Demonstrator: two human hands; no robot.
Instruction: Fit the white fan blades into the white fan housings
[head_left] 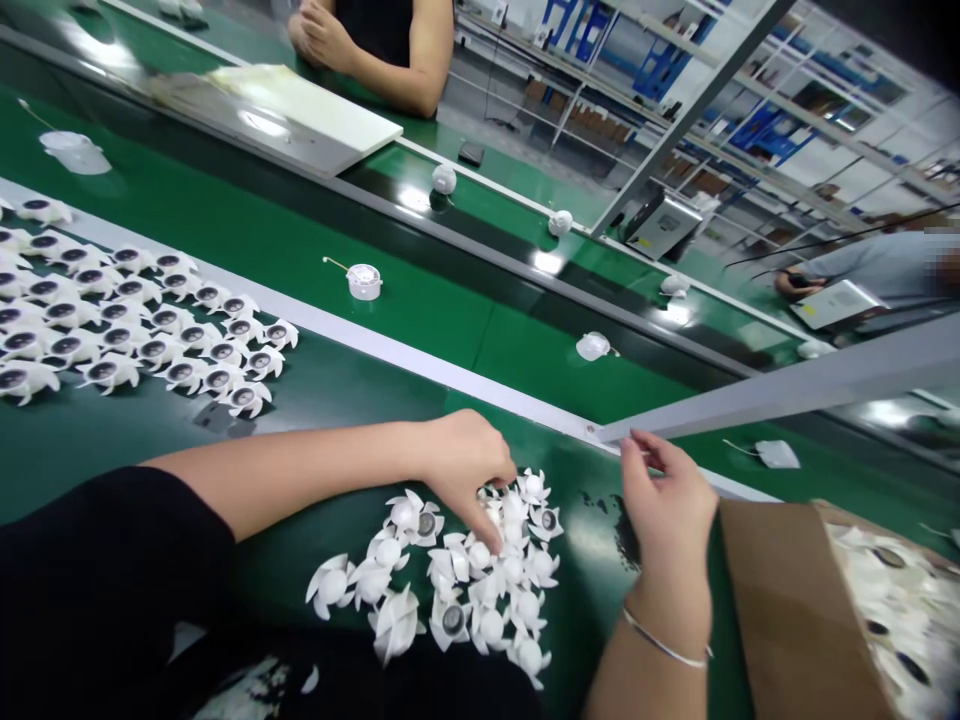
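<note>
A loose heap of small white plastic fan wheels (491,625) lies on the dark green worktop in front of me. My left hand (469,465) reaches over the top of the heap, thumb and fingers bent around a fan wheel (491,505) that they partly hide. Some wheels show a round dome, others a grey hollow hub. To the right of the heap, my right hand (670,495) is raised near the pale rail, its thumb and fingers curled together. Whatever is between them, if anything, cannot be made out. A thin bangle circles that wrist.
Rows of fan wheels (112,310) stand at left. A cardboard box (784,600) with more white parts is at right. Beyond the rail (405,355), a green belt carries white round housings (365,282). A slanted post (795,375) rises near my right hand. Co-workers are across.
</note>
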